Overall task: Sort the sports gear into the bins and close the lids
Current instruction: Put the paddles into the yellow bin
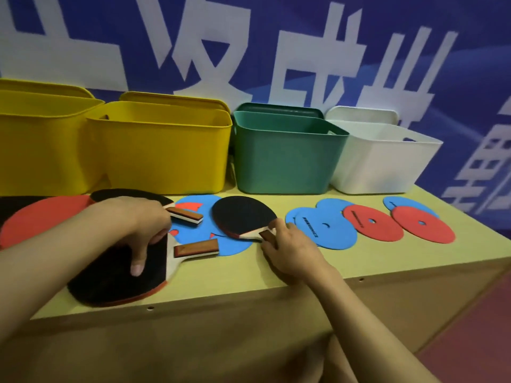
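Yellow bins [154, 150], two, one green bin [284, 158], one white bin [381, 164] beyond both hands, contents hidden, three paddles [243, 214], left hand [138, 217] fingers curled, one pressing nearest paddle [116, 272], right hand [290, 244] pinching paddle handle [266, 234], coloured discs [423, 225] rightward.

bin interiors: hidden | leftmost yellow bin [33, 150]: cut off | near paddle [116, 275]: blurred

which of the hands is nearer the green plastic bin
Right. The right hand grips a black-faced paddle's handle on the table just in front of the green plastic bin; the left hand is farther left, before the yellow bins.
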{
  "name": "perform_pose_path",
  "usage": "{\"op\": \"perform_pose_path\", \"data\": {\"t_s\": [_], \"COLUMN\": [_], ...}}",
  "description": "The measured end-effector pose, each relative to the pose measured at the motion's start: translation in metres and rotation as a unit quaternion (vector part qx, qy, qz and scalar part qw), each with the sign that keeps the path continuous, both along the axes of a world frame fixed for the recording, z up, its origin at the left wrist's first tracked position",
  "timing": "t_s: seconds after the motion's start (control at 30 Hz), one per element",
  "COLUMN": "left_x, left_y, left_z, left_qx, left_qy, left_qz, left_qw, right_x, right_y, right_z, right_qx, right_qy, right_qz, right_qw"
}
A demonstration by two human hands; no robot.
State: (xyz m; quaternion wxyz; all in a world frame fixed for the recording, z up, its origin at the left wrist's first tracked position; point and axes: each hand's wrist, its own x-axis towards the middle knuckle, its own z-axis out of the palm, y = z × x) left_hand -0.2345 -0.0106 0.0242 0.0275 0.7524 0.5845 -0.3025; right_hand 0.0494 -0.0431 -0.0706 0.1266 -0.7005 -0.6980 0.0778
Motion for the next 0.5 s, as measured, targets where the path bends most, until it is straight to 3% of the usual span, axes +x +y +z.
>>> {"op": "perform_pose_path", "data": {"t_s": [0.13,0.27,0.5], "left_x": [-0.007,-0.020,-0.057], "left_y": [-0.008,-0.008,-0.017], "left_z": [0.001,-0.001,-0.017], "left_qx": [0.011,0.004,0.051], "left_qy": [0.019,-0.058,-0.157], "left_qz": [-0.027,-0.001,-0.014], "left_qw": [0.999,0.998,0.986], "right_x": [0.003,-0.001,-0.014], "right_y": [-0.006,-0.001,0.019], "right_z": [-0.015,-0.001,0.111], "right_qx": [0.078,0.120,0.254], "right_qy": [0.003,0.049,0.135], "right_qz": [-0.004,0.018,0.145], "right_qw": [0.997,0.991,0.947]}}
